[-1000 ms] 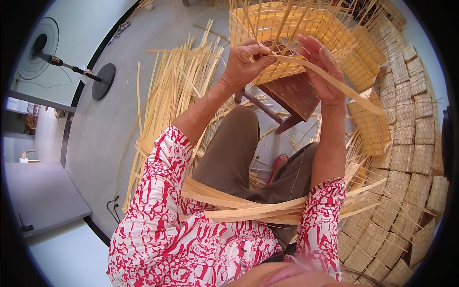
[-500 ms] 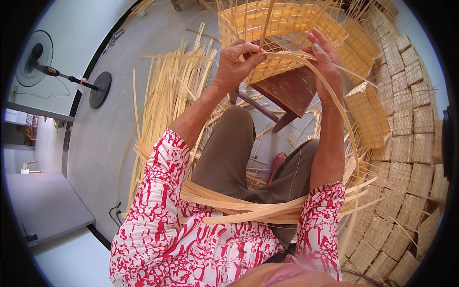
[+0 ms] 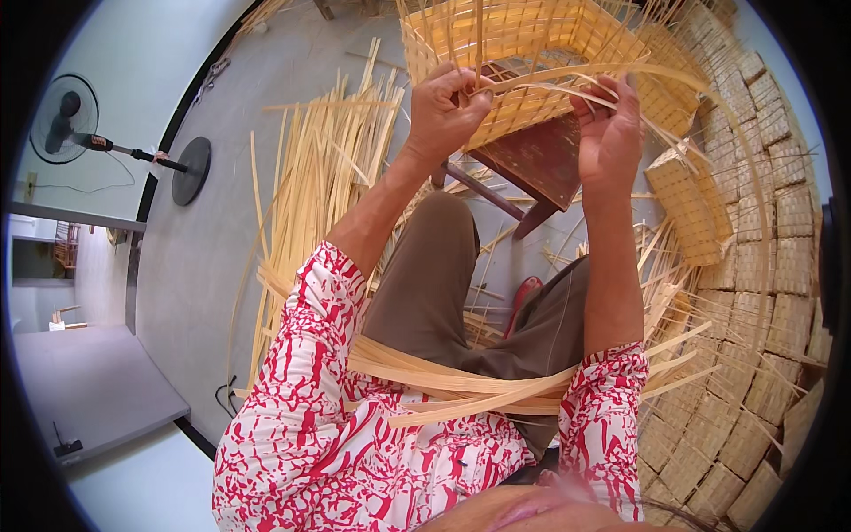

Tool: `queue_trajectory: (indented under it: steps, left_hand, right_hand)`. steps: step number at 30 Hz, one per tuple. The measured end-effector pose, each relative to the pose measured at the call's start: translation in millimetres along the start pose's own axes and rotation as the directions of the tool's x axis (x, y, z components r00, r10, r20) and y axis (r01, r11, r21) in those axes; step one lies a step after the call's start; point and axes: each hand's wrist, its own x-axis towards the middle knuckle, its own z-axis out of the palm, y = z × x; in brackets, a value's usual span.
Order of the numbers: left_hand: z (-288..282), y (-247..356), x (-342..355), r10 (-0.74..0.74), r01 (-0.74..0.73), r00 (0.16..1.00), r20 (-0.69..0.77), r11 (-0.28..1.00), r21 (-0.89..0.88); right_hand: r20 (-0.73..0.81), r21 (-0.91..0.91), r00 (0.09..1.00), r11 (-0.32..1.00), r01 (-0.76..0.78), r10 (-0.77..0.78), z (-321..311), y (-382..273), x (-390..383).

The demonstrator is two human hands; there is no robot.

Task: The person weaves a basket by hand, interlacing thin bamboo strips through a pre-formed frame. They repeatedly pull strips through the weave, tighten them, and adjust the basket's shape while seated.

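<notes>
A half-woven bamboo basket point(image 3: 514, 120), with upright stakes sticking out of its top, rests on a dark red wooden stool point(image 3: 542, 168). At its near left corner my left hand point(image 3: 446, 111) is closed, thumb against fingers, pinching a bamboo strip point(image 3: 678, 71). This long strip runs along the near rim and arcs away over the right side. My right hand point(image 3: 612, 133) is beside the near rim, palm partly up, its fingers curled on thin strip ends. Its fingertips partly hide what they grip. Across my lap lies a bundle of flat strips point(image 3: 461, 383).
Many loose strips point(image 3: 324, 160) are spread on the floor to the left. A small woven piece point(image 3: 691, 208) stands right of the stool, before rows of stacked woven baskets point(image 3: 749, 310). A standing fan point(image 3: 188, 171) is at the far left.
The long strip has swung outward to the right, from beside my right forearm to over the stacks. My right hand has turned and its fingers have curled in. My left hand keeps its pinch at the corner.
</notes>
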Motion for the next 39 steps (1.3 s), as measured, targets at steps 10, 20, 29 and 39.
queue_trajectory:
  steps: [10,20,29,39]
  left_hand:
    - [-30,-21,18,-0.006,-0.025,0.965,0.262,0.993,0.116]
    - [-109,-57,-3,-0.104,0.073,0.964,-0.244,0.988,-0.133]
    - [-17,17,2,0.508,-0.533,0.845,0.166,0.779,0.33]
    - [13,7,33,0.417,-0.522,0.851,0.32,0.738,0.428]
  right_hand:
    - [0.133,-0.394,0.981,0.916,-0.078,0.141,-55,6,19]
    - [-0.01,0.04,0.921,0.921,-0.388,0.389,-77,23,38]
    - [-0.112,0.178,0.914,0.913,-0.368,0.391,-75,32,36]
    - [-0.016,0.14,0.97,0.961,-0.239,0.243,-49,26,15]
